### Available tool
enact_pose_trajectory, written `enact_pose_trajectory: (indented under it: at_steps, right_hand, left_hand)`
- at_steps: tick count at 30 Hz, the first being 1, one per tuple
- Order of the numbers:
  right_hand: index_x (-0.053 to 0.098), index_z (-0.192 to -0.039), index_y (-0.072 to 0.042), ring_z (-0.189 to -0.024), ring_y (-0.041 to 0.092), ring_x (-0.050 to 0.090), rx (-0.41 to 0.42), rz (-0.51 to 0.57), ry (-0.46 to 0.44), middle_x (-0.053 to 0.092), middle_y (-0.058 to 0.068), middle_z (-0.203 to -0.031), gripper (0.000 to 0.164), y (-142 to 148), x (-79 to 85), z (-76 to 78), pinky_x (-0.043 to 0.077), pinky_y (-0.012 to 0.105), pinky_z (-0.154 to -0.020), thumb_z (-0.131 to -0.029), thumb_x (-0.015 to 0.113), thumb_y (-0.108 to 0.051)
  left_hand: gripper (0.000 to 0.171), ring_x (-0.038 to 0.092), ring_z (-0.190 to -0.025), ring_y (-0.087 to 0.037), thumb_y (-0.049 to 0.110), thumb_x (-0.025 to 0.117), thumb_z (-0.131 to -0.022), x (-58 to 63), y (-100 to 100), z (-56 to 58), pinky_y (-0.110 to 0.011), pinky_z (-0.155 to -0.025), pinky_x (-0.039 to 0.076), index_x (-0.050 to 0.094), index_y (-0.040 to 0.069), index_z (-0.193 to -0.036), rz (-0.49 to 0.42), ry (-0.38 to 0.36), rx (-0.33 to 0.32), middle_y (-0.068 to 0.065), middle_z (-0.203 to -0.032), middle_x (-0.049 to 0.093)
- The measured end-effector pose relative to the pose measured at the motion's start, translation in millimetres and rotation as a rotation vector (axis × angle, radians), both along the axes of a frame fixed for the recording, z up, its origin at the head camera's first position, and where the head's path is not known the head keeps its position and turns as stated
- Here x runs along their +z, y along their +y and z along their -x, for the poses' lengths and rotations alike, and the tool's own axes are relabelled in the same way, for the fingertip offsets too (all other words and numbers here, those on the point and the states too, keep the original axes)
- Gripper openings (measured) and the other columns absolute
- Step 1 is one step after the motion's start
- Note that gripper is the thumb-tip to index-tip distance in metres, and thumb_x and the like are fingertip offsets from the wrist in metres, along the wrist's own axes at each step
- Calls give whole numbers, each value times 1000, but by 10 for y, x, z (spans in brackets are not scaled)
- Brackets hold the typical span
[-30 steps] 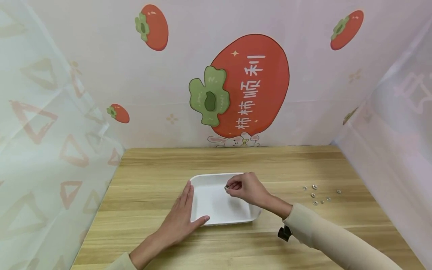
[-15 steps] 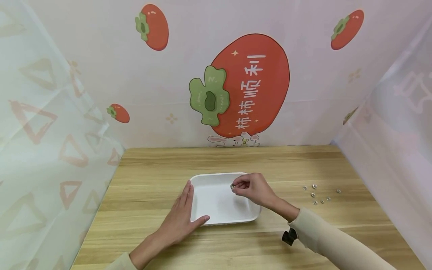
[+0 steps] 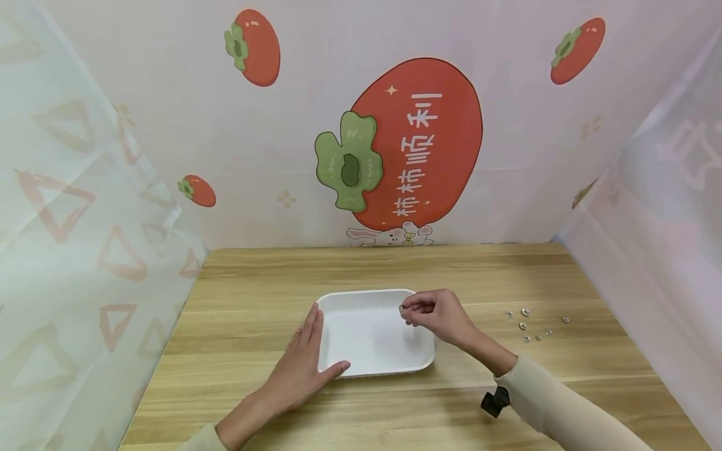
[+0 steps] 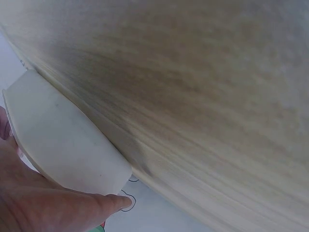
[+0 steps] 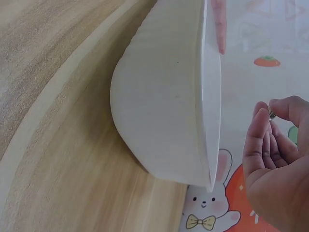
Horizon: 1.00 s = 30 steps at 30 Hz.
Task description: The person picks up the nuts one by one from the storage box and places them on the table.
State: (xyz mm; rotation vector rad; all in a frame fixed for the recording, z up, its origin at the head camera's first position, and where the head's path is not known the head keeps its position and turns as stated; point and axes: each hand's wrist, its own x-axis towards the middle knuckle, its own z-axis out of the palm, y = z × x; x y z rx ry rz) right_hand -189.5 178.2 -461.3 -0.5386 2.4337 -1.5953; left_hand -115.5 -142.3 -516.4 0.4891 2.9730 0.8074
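Observation:
A white, shallow, rounded tray (image 3: pixel 361 341) stands on the wooden table. My left hand (image 3: pixel 299 363) lies along its left side with straight fingers, the thumb reaching over the near rim. In the left wrist view the thumb (image 4: pixel 72 208) runs beside the tray wall (image 4: pixel 67 130). Above the right part of the tray, my right hand (image 3: pixel 442 316) pinches a small shiny metal piece (image 3: pixel 402 309) between thumb and fingertips. The right wrist view shows the metal piece (image 5: pixel 272 115) mostly covered by the fingers, off to the side of the tray's rim (image 5: pixel 211 121).
Several small silver ring-shaped metal pieces (image 3: pixel 523 326) lie scattered on the table right of the tray. A printed cloth wall (image 3: pixel 293 156) rises behind the table (image 3: pixel 254 275), with cloth on both sides. A black device (image 3: pixel 495 401) hangs at the right sleeve.
My right hand has drifted to the right over the tray, still pinching the small metal piece. The left hand and the tray have stayed put.

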Motion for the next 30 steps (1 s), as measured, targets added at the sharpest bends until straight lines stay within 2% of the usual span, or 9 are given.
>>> enact_pose_trajectory:
  at_steps: [9, 14, 18, 22, 26, 30]
  right_hand:
    - [77, -107, 7, -85, 42, 76, -54, 19, -40, 78, 24, -96, 16, 154, 15, -16, 66, 33, -74, -95, 78, -3]
    - [77, -107, 8, -81, 33, 77, -82, 27, -44, 77, 28, -96, 16, 218, -1, -27, 66, 38, -75, -95, 78, -2]
    - [76, -107, 9, -79, 21, 77, -102, 37, -51, 77, 25, -96, 16, 272, -25, -34, 66, 41, -75, -95, 77, -1]
    - [76, -107, 8, -79, 16, 76, -130, 28, -61, 79, 20, -96, 15, 329, -48, -51, 66, 45, -76, -95, 77, 0]
    - [77, -106, 7, -80, 22, 77, -153, 10, -58, 79, 18, -94, 15, 385, -61, -67, 66, 44, -76, -94, 78, -2]
    - [76, -107, 9, -82, 32, 77, -164, 11, -52, 78, 23, -95, 18, 467, -80, -85, 66, 42, -75, -94, 78, -2]
  left_hand:
    - [115, 16, -162, -39, 69, 63, -97, -13, 0, -3, -59, -129, 23, 11, -5, -167, -13, -14, 3, -13, -178, -5]
    - [114, 17, -162, -39, 67, 64, -97, -19, -2, -8, -59, -129, 24, 11, -6, -167, -17, 1, 3, -16, -178, -2]
    - [114, 17, -162, -39, 68, 63, -97, -22, -5, -9, -59, -129, 23, 11, -6, -167, -19, 3, 3, -16, -178, -2]
    - [114, 17, -162, -39, 69, 62, -97, -24, -9, -6, -59, -129, 23, 11, -5, -167, -20, 4, -1, -15, -178, -3]
    - [114, 17, -162, -38, 69, 62, -97, -22, -12, -4, -59, -129, 24, 11, -5, -167, -17, 9, -5, -16, -178, -1]
    - [114, 18, -162, -39, 67, 64, -97, -17, -1, 4, -59, -128, 25, 12, -5, -167, -15, 9, -2, -17, -178, 0]
